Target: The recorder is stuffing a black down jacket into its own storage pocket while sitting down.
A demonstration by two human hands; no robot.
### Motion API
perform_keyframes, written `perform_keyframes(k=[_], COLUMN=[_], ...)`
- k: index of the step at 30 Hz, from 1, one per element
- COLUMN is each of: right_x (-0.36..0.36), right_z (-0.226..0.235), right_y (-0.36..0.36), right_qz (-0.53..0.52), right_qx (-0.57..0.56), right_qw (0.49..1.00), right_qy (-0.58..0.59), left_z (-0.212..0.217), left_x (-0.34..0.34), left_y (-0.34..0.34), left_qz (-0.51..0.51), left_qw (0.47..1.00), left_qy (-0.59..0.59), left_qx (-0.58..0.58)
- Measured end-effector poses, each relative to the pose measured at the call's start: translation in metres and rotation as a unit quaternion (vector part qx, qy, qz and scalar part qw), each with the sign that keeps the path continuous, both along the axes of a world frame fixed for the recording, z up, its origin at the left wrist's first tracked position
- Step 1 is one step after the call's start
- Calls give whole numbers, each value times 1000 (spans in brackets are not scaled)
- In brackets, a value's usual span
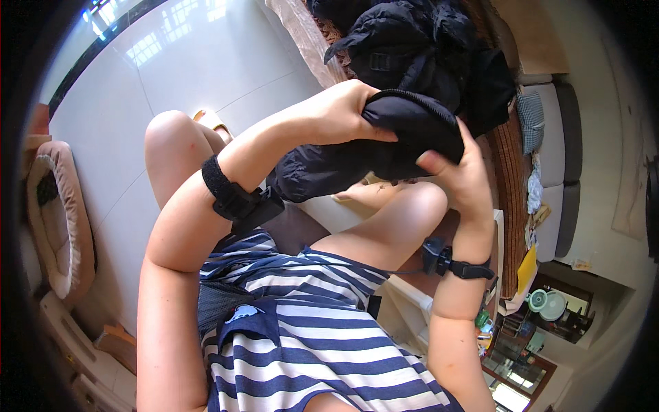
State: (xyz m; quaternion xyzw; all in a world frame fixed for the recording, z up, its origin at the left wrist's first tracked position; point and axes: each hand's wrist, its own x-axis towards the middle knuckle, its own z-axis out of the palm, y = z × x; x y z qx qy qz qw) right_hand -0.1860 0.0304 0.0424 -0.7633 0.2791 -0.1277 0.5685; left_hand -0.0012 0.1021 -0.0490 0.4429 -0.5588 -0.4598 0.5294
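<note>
Between my two hands hangs a soft black zippered cloth item [412,134], its curved zip edge on top and a loose, puffy part sagging to the left; I cannot tell if it is a garment or a bag. My left hand [350,113] grips its upper left side, thumb lying over the front. My right hand [461,172] holds the right end, thumb in front and fingers behind, partly hidden. Just beyond lies a heap of black fabric [405,51] with a strap or buckle piece on it.
The heap rests on a brown ribbed cover [508,206]. A grey sofa [549,137] with a checked cushion [530,123] stands to the right. At far left sits a pink pet bed [72,226] on the tiled floor [117,199]. My bare knees are below the cloth.
</note>
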Motion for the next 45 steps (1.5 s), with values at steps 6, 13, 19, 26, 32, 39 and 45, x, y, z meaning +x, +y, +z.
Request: perform_keyframes(k=[6,13,19,26,32,39,45], right_x=[-15,-3,7,-3,-3,-4,6], right_z=[-26,-25,-11,-5,-7,-17,-18], right_y=[7,9,15,11,-2,12,17], right_qz=[-71,-142,-190,-223,-192,-72,-209], right_qx=[92,11,-35,-8,-6,-66,80], right_qw=[993,983,973,958,962,995,972], right_qy=[35,-114,-123,-178,-196,-19,-78], left_z=[-4,5,0,2,0,1,20], left_x=[2,1,1,18,-1,8,-5], left_y=[1,8,6,18,6,6,16], left_qz=[54,4,-15,-69,6,45,-34], left_qw=[990,985,999,993,998,996,997], left_qy=[128,174,27,-73,-29,68,-61], left_qx=[34,-6,21,57,-49,-39,43])
